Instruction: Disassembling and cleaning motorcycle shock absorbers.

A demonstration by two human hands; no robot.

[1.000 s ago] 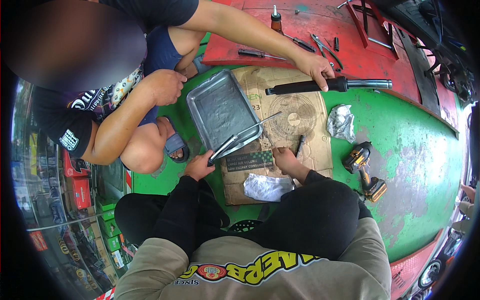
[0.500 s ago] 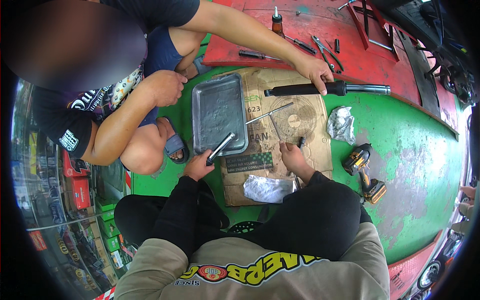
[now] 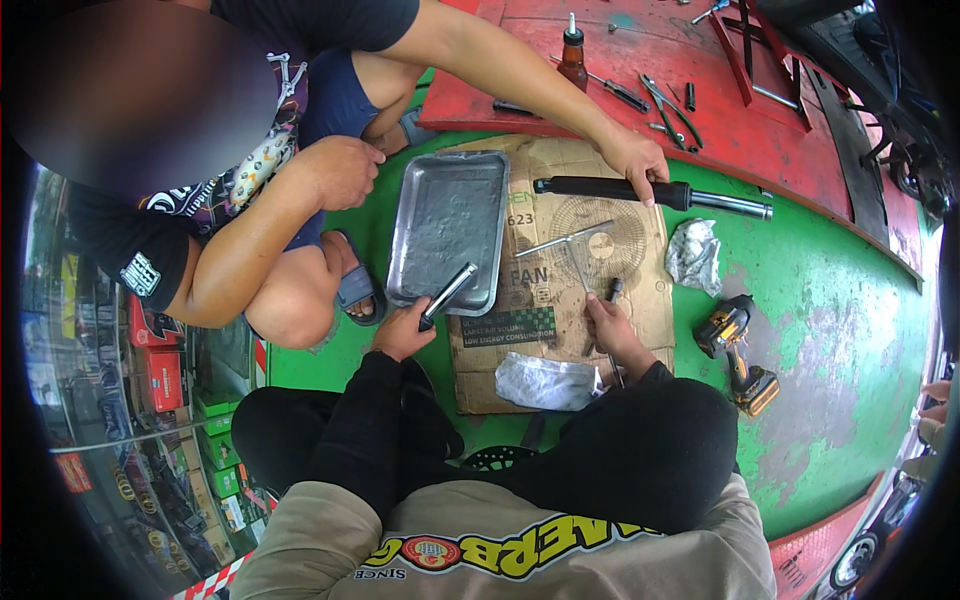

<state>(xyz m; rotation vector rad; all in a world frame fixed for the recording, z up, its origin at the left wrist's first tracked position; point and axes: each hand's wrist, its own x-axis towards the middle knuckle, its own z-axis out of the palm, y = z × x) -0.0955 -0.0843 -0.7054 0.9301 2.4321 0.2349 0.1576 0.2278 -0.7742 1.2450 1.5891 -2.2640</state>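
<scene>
My left hand (image 3: 405, 328) is closed around a shiny chrome tube with a black lower end (image 3: 455, 287), its tip angled up over the near edge of the metal tray (image 3: 400, 262). My right hand (image 3: 612, 328) grips the shaft of a T-handle wrench (image 3: 562, 243), whose crossbar is above the cardboard (image 3: 560, 365). Beside that hand, a dark rod-like tool (image 3: 615, 288) lies partly hidden under it. Across from me, a co-worker's hand (image 3: 636, 165) holds a black-and-chrome fork leg or shock absorber (image 3: 610, 190) above the cardboard's far part.
A white crumpled rag (image 3: 545, 382) lies near my knees, another (image 3: 693, 256) right of the cardboard. A cordless drill (image 3: 738, 350) rests on the green floor (image 3: 820, 330). Pliers (image 3: 672, 112), screwdrivers (image 3: 625, 95) and a brown bottle (image 3: 572, 58) sit on the red platform (image 3: 500, 70).
The scene has shifted slightly to the right in view. The chrome end of the co-worker's piece has dipped toward me. Both my hands keep their grips.
</scene>
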